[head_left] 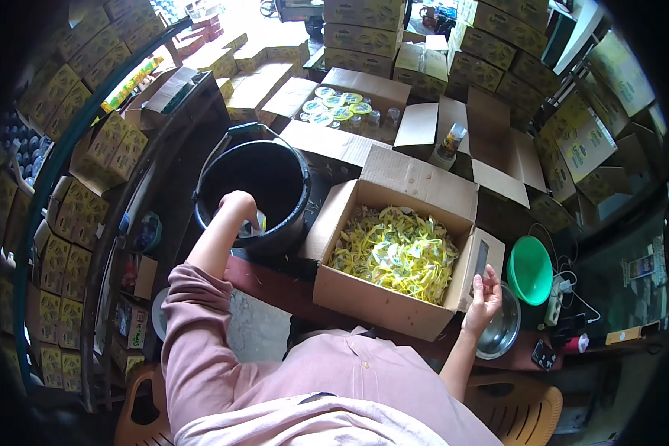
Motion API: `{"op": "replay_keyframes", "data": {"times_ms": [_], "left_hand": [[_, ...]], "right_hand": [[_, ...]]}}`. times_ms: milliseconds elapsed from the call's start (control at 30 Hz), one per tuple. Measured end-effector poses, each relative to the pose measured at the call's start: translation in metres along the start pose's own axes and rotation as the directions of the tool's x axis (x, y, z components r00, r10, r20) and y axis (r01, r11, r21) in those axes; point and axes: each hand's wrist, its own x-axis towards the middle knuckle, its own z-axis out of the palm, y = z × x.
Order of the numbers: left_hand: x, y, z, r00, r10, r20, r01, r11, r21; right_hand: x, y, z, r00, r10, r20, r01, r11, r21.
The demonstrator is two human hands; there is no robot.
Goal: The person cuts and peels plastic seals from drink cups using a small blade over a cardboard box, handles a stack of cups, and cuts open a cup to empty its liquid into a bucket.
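My left hand (238, 207) reaches over the near rim of a black bucket (293, 230) and dips inside. Its fingers are curled around a small pale cup (258, 223), mostly hidden by the hand and the rim. My right hand (485, 299) hovers by the right flap (490, 256) of an open cardboard box, palm turned up, fingers apart and holding nothing. Inside the cardboard box (379, 303) lies a heap of yellow and clear plastic strips (394, 253). A glass bowl (504, 327) sits just beside my right hand.
Behind, an open carton (334, 141) holds several lidded cups (338, 108). A bottle-shaped jar (448, 145) stands near another open box (498, 141). At right are a green basin (530, 270), cables and a power strip (554, 305). Stacked cartons (364, 30) line the back and sides.
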Motion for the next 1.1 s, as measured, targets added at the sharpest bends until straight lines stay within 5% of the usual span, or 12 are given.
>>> {"op": "replay_keyframes", "data": {"times_ms": [67, 300, 533, 567, 933, 1000, 1067, 1100], "left_hand": [[-0.001, -0.004, 0.003, 0.989, 0.000, -0.147, -0.008, 0.999, -0.052], [0.000, -0.002, 0.007, 0.996, -0.060, 0.062, 0.058, 0.998, 0.024], [-0.001, -0.001, 0.008, 0.999, -0.030, -0.039, 0.027, 0.997, -0.067], [0.016, -0.003, 0.011, 0.994, -0.024, 0.102, 0.034, 0.995, -0.096], [0.012, 0.000, 0.008, 0.994, 0.002, 0.111, 0.013, 0.990, -0.140], [-0.002, -0.002, 0.004, 0.985, 0.004, -0.172, -0.032, 0.987, -0.158], [0.000, -0.003, 0.003, 0.991, 0.033, 0.129, -0.014, 0.989, -0.149], [-0.005, -0.003, 0.001, 0.998, 0.041, 0.044, -0.034, 0.988, -0.149]], "right_hand": [[0.006, -0.001, 0.003, 1.000, -0.023, 0.001, 0.023, 1.000, -0.002], [0.005, -0.001, 0.009, 0.999, -0.020, 0.051, 0.018, 0.999, 0.034], [0.002, 0.000, -0.004, 0.999, 0.030, 0.036, -0.032, 0.998, 0.058], [0.003, 0.000, -0.005, 0.999, 0.024, 0.035, -0.026, 0.998, 0.054], [0.006, 0.003, -0.015, 0.999, 0.040, 0.032, -0.041, 0.999, 0.031], [0.005, 0.006, -0.015, 0.998, 0.059, 0.026, -0.060, 0.998, 0.035], [0.005, 0.007, -0.009, 0.998, 0.060, 0.018, -0.061, 0.997, 0.053], [0.005, 0.007, -0.008, 0.998, 0.053, 0.019, -0.054, 0.997, 0.060]]}}
